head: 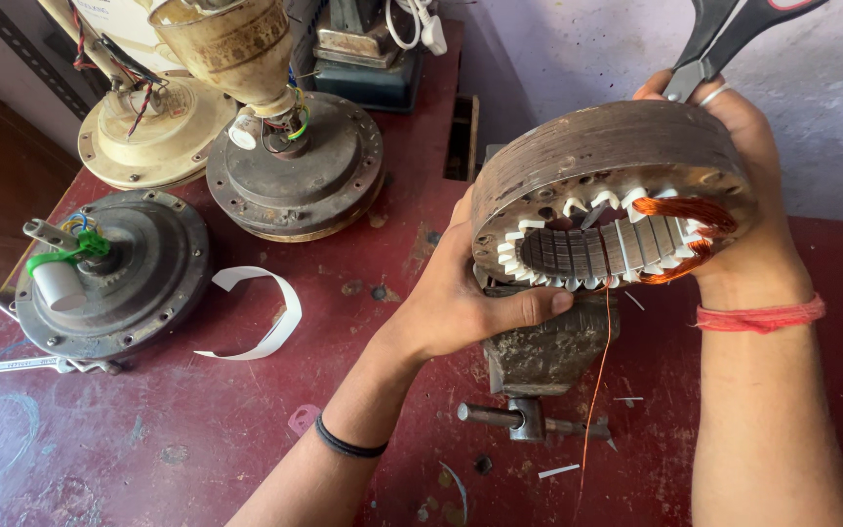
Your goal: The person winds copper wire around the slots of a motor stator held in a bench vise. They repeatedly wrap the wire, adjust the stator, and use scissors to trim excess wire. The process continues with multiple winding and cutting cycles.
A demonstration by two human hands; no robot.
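The person holds a round fan-motor stator (605,166) up on edge above a small bench vise (548,351) at the far side of the red worktop (197,429). The left hand (470,298) cups its lower left rim, thumb stretched flat under the slotted bore. The right hand (743,224) wraps the right rim from behind, and a pair of scissors (724,39) with black and red handles is caught in the same grip, blades hidden behind the core. White slot-insulation papers (578,210) line most of the slots; only the right side carries a copper coil (680,234), and a loose copper wire (597,381) trails from it down past the vise. By the look of it the winding is in its early stage, one coil group laid and the rest of the slots bare. The next move seems to call for a firm hold on the core, a taut lead, and care not to nick the wire's coating with the scissors. Left of the hands sit three old fan motor housings (295,176), a curl of white paper strip (265,322) and a spanner (12,366).
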